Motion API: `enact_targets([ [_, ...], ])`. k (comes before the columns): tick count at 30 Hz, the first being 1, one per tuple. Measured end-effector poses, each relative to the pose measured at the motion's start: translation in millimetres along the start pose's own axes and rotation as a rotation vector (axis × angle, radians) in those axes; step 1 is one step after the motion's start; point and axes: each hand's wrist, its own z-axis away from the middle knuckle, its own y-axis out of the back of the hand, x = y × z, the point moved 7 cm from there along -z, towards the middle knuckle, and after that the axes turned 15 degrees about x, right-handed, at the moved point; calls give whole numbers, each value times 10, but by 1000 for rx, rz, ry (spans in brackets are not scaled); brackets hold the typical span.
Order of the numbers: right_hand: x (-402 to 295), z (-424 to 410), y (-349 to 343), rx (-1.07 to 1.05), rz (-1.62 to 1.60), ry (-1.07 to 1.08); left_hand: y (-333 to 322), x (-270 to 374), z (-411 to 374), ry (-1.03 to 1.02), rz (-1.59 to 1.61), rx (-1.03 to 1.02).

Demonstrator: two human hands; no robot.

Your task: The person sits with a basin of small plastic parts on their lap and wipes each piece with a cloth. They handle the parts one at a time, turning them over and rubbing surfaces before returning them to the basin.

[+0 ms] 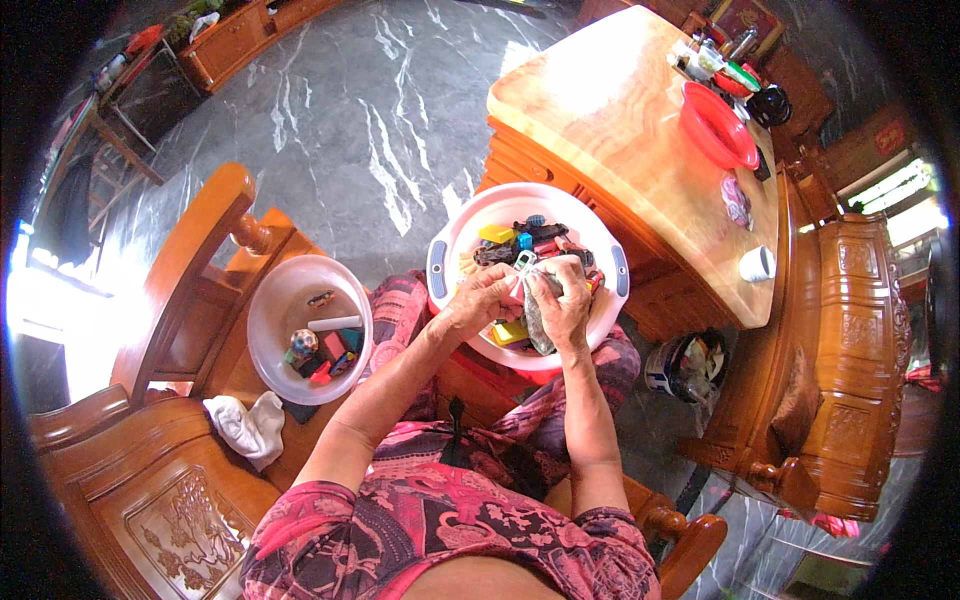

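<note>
Over a white plastic basin with grey handles, my two hands meet. My left hand pinches one side of a small toy car, whitish and green. At the other side, my right hand grips a grey cloth that hangs down from the fingers and touches the toy. Beneath them the basin holds several toys, among them a yellow block, a blue piece and dark toy vehicles. Another yellow piece lies near the basin's front. My fingers partly hide the toy car.
A translucent basin with several toys and a ball stands on the wooden bench at left, beside a white cloth. At right, a table carries a red basin and a white cup. A bin stands below.
</note>
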Motion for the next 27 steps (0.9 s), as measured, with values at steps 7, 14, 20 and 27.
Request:
enact_targets([
  [7, -159, 65, -77, -124, -108, 63, -46, 96, 9, -61, 70, 108],
  [14, -149, 42, -87, -88, -73, 35, 27, 56, -27, -89, -124, 115],
  [20, 65, -25, 25, 28, 13, -54, 53, -13, 3, -50, -201, 95],
  [27, 94, 0, 40, 31, 54, -58, -45, 58, 51, -24, -13, -23],
])
